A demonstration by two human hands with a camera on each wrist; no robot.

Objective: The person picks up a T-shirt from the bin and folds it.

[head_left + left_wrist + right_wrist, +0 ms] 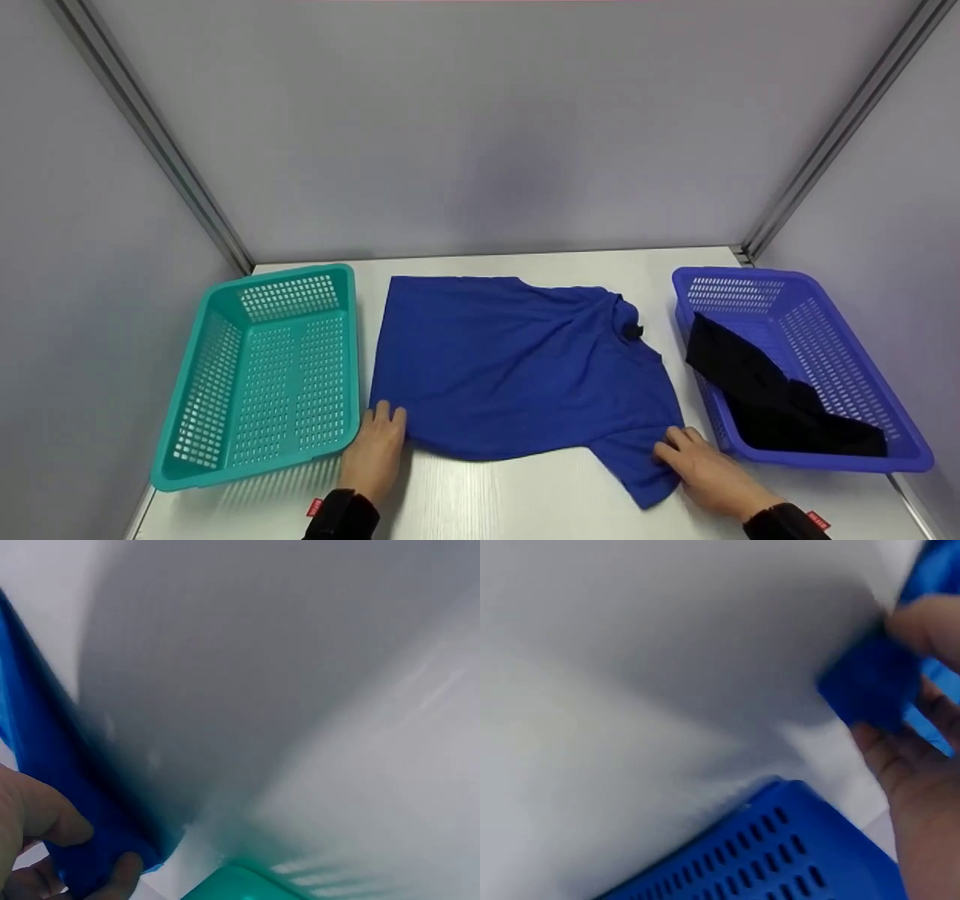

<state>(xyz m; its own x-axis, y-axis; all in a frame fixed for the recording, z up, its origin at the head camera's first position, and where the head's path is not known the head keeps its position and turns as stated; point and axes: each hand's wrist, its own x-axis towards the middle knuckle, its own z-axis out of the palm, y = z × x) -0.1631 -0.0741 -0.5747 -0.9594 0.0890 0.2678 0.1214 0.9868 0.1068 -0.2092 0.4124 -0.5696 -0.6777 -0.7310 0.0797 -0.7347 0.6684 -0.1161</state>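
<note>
A blue t-shirt [517,367] lies spread on the white table [525,495], its collar toward the right. My left hand [390,417] is at the shirt's near left corner. In the left wrist view this hand [105,849] pinches the blue fabric [52,757] between thumb and finger. My right hand [673,447] is at the near right sleeve. The right wrist view shows it [881,679] holding a fold of blue cloth [870,686] between thumb and fingers.
A teal basket [180,390] stands at the left with nothing visible inside; its edge [240,883] shows near my left hand. At the right, a blue basket [825,459] [780,855] holds a black garment [780,405]. Grey walls enclose the table.
</note>
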